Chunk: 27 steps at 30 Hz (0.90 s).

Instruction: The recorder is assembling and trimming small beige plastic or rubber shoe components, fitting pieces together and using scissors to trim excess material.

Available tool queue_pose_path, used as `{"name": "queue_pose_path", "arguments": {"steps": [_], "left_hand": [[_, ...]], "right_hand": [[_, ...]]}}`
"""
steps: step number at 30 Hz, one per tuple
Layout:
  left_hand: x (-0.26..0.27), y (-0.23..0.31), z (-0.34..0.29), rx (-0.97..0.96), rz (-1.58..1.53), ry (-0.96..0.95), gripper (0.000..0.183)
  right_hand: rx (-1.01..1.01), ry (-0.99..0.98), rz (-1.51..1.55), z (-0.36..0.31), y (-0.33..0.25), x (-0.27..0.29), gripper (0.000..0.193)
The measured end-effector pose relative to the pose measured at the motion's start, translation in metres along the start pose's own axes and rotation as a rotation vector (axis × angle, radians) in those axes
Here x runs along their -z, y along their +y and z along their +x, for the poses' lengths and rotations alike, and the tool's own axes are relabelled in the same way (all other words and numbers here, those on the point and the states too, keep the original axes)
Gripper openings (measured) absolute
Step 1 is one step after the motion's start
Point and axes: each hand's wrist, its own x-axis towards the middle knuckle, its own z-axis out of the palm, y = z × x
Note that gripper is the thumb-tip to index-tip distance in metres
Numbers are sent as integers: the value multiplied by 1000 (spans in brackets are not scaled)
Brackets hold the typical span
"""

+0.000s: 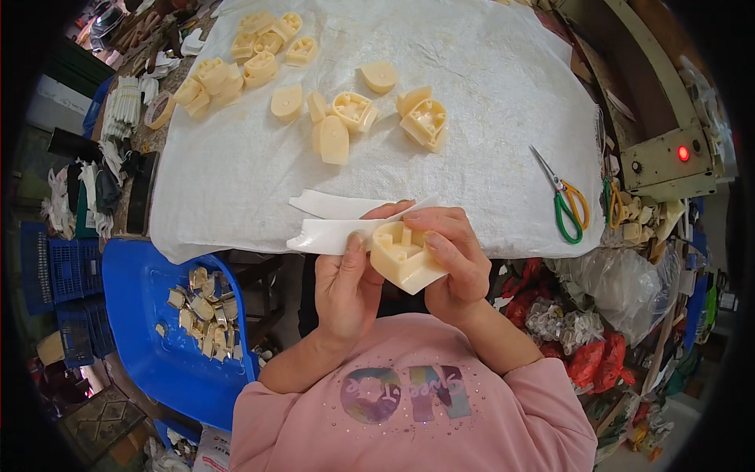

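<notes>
My left hand (344,287) pinches a white, glossy strip (322,237) between thumb and fingers, close to the table's near edge. The strip's ragged end points left, and a second white flap (334,206) sticks out just behind it. My right hand (454,256) grips a cream plastic shoe heel (405,256), its hollow, ribbed side facing up. The white material runs up against the heel's left and far sides; my fingers hide how the two meet. Farther off lie loose cream heels (351,112), some hollow side up, some with the flat face showing.
A white sheet (503,134) covers the table. Scissors (564,197) with green and yellow handles lie at the right, near a control box (664,161) with a lit red lamp. At lower left stands a blue basin (141,315) holding gold heels (208,311). More cream heels (263,39) cluster at far left.
</notes>
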Motion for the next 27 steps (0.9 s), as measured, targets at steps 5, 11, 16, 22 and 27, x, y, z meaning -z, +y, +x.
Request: {"name": "queue_pose_path", "arguments": {"steps": [5,11,16,22,27], "left_hand": [[-2,0,0,-21,42,11,44],[-7,-2,-3,-21,174,58,47],[-7,-6,-5,-63,275,72,48],[6,2,-1,-83,350,78,46],[20,12,0,-202,642,190,35]], "right_hand": [[-22,-1,12,2,2,2,50],[-22,-11,-51,-2,7,2,49],[-13,49,-68,-4,8,-5,50],[20,-20,-299,-4,21,8,49],[-45,-245,-453,9,-5,22,45]]}}
